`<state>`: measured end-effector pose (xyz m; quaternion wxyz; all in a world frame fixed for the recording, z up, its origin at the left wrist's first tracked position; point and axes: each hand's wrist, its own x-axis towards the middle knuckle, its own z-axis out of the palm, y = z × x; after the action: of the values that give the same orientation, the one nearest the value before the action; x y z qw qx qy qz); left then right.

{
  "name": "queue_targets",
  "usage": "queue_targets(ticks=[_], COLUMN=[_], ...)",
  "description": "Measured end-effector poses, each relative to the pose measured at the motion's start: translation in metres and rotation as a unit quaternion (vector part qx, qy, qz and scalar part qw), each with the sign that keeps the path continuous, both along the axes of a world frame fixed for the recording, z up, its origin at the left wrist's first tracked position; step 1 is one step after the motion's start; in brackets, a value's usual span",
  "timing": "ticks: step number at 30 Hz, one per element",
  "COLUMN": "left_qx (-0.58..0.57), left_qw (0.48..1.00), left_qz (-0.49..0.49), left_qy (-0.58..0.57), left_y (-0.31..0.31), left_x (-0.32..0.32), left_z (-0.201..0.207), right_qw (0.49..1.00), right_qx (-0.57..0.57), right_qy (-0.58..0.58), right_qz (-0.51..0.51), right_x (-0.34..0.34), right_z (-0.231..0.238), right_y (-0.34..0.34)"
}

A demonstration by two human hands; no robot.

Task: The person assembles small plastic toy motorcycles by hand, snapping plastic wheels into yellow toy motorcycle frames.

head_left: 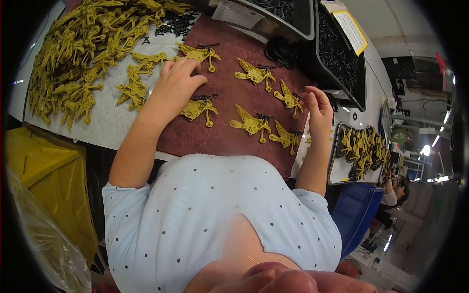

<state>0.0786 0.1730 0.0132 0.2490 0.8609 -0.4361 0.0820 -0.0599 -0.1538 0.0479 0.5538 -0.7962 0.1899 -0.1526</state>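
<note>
My left hand [181, 80] is over the red-brown mat [220, 139], fingers bent, with a gap between thumb and index finger. Just beyond its fingers lies a yellow frame-shaped part [200, 52] with a thin black bar on it; another yellow part [198, 108] lies below the hand. At the mat's right edge, my right hand [318, 105] is raised with its fingers curled together, beside a yellow part [289, 98]. Whatever its fingertips hold is hidden. Further similar yellow parts [255, 73] [250, 124] [285, 137] lie across the mat, some with black bars.
A large heap of yellow parts [88, 53] covers the left tabletop, near small black pieces [178, 24]. Dark bins [342, 49] of black pieces and black rings [281, 52] stand at the far right. A tray [337, 168] holds yellow parts; a blue bin [354, 212] sits below.
</note>
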Motion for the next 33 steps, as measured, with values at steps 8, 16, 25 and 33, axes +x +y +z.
queue_targets(ticks=[8, 16, 25, 33], left_qx=[0.033, -0.009, 0.003, 0.02], left_qw=[0.999, 0.998, 0.997, 0.997], left_qz=[0.031, 0.043, 0.035, 0.058], left_qy=[-0.008, -0.052, -0.067, -0.053], left_y=[-0.006, -0.008, -0.009, -0.009], left_x=[0.007, 0.011, 0.011, 0.008], left_z=[-0.006, -0.01, -0.009, -0.005], right_qw=[0.998, 0.997, 0.991, 0.986], right_qx=[-0.037, -0.072, -0.122, -0.153], right_qy=[-0.052, -0.022, -0.037, -0.017], right_qz=[-0.03, -0.032, -0.044, -0.06], right_x=[-0.038, -0.052, -0.062, -0.059], right_z=[-0.013, -0.009, -0.021, -0.023], right_y=[-0.011, -0.01, -0.017, -0.026])
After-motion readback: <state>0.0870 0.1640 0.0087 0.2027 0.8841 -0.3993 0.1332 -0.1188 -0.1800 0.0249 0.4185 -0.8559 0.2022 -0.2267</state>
